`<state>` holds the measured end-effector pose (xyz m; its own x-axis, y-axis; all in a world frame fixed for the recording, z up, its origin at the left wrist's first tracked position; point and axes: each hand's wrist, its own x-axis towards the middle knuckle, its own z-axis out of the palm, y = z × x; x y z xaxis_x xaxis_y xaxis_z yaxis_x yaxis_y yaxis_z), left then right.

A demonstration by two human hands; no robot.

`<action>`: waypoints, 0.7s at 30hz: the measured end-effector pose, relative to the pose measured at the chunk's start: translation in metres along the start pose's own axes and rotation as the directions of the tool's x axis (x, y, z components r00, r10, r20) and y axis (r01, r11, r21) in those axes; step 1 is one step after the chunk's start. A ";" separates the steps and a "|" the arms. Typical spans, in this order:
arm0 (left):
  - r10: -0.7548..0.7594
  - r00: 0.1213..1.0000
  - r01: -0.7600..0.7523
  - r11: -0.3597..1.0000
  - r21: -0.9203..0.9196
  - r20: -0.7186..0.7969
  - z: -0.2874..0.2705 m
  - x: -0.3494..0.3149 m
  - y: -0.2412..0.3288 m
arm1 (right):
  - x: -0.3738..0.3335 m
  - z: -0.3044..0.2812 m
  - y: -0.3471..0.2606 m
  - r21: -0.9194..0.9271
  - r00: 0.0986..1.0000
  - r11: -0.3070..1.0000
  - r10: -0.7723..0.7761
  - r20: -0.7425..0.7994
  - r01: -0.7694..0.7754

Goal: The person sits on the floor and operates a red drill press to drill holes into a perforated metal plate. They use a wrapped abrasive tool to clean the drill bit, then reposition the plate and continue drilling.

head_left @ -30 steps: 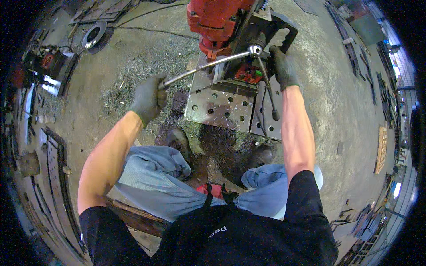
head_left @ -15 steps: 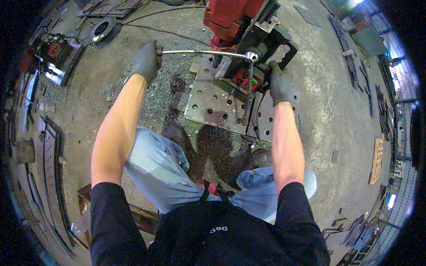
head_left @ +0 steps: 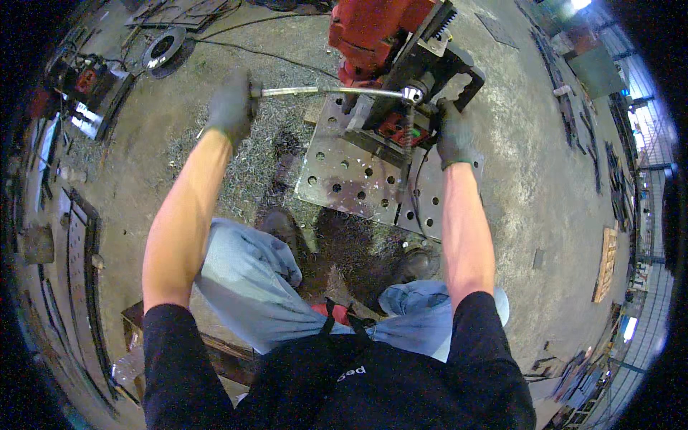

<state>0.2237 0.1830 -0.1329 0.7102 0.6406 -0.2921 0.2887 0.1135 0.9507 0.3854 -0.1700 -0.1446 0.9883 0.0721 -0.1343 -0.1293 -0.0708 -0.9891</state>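
My left hand (head_left: 231, 109), in a dark grey glove, is closed round the outer end of a long metal feed lever (head_left: 315, 90). The lever runs nearly level to a shiny hub (head_left: 412, 95) on the side of a red and black drill press (head_left: 373, 36). A second, darker spoke (head_left: 408, 136) points from the hub toward me. My right hand (head_left: 455, 136), gloved too, is closed at the lower end of the black handle (head_left: 471, 89) on the drill's right; its fingertips are partly hidden. The drill stands on a steel plate with round holes (head_left: 347, 179).
Metal shavings (head_left: 251, 168) litter the floor left of the plate. A black cable (head_left: 265, 50) runs across the floor behind the lever. A round disc (head_left: 163, 49) and a red and black machine (head_left: 86, 79) are at far left. My boots (head_left: 283, 229) stand close before the plate.
My left hand has come slightly toward me, bringing the lever's outer end down a little. My right hand stays at the handle.
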 end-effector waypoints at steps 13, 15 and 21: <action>0.110 0.989 -0.115 0.992 0.049 0.098 -0.003 -0.045 -0.014 | 0.057 -0.016 0.014 -0.259 0.991 0.964 -0.036 0.126 0.068; 0.297 0.955 -0.291 0.942 0.166 -0.011 -0.005 -0.036 -0.004 | 0.050 -0.018 0.013 -0.438 0.987 0.888 -0.085 0.138 0.138; 0.339 0.941 -0.323 0.905 0.276 -0.011 -0.016 -0.006 0.002 | -0.050 -0.022 0.044 -0.604 0.909 0.742 -0.411 -0.068 0.290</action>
<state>0.2096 0.1913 -0.1279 0.7588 0.6494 0.0490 0.2089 -0.3141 0.9261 0.3319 -0.1987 -0.1802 0.9572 0.0273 0.2880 0.2397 -0.6325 -0.7366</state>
